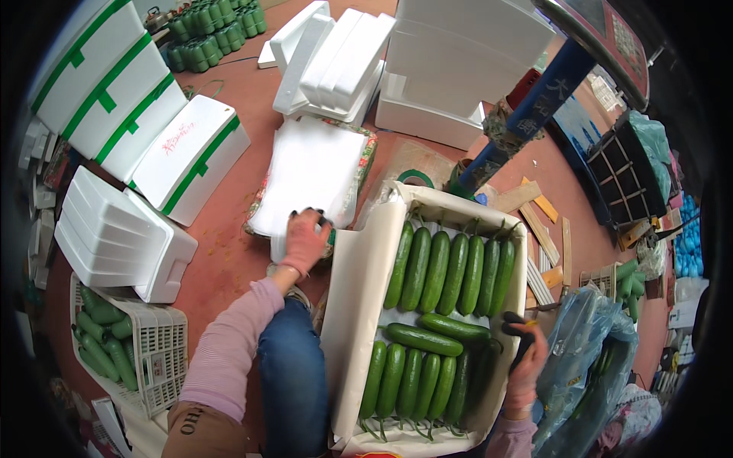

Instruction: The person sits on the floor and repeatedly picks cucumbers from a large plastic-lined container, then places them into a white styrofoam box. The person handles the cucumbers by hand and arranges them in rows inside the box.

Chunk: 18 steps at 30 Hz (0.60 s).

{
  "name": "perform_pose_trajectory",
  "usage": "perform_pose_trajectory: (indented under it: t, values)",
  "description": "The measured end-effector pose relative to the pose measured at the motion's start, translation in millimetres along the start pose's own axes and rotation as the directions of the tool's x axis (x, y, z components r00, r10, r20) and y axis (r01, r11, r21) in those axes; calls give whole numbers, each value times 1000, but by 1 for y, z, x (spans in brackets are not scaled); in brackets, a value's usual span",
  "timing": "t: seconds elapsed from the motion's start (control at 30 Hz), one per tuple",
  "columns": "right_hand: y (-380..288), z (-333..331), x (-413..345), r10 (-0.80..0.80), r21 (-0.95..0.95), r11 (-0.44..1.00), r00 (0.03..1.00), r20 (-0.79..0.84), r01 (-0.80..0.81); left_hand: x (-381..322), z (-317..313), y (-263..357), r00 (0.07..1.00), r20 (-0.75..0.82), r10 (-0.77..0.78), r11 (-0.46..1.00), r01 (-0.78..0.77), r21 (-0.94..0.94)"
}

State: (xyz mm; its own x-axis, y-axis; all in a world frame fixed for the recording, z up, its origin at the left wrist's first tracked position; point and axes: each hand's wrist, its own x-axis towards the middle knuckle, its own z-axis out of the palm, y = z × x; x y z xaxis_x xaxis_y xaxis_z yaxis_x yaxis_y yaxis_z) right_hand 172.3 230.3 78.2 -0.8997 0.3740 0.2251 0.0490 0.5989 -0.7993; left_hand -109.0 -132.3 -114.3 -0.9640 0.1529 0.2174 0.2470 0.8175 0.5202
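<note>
A foam box lined with pale paper (356, 275) stands in front of me, holding cucumbers (421, 269) in an upper and a lower row, with two lying crosswise between them. My left hand (306, 237), in a pink glove with dark fingertips, touches the near edge of a stack of white sheets (318, 172) left of the box; whether it grips a sheet is hidden. Over the box's right rim is my right hand (525, 349), gloved alike, its fingers bent. I cannot tell if it holds anything.
Taped white foam boxes (189, 154) and a crate of green bottle-shaped items (137, 343) stand at left. Foam lids (343, 63) lie beyond the sheets. A blue post (515, 126) rises behind the box. Wood strips (538, 229) and a blue plastic bag (578, 343) are at right.
</note>
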Motion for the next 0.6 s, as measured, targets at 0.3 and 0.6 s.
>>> perform_pose_trajectory:
  t: [0.3,0.6]
  values:
    - [-33,-15,29,-119,-426,896,992,33,122,-58,-149,147,953,295,-74,326,303,-896]
    - [-58,28,-1,112,65,990,977,182,-126,-153,-176,256,633,513,580,738,-142,-660]
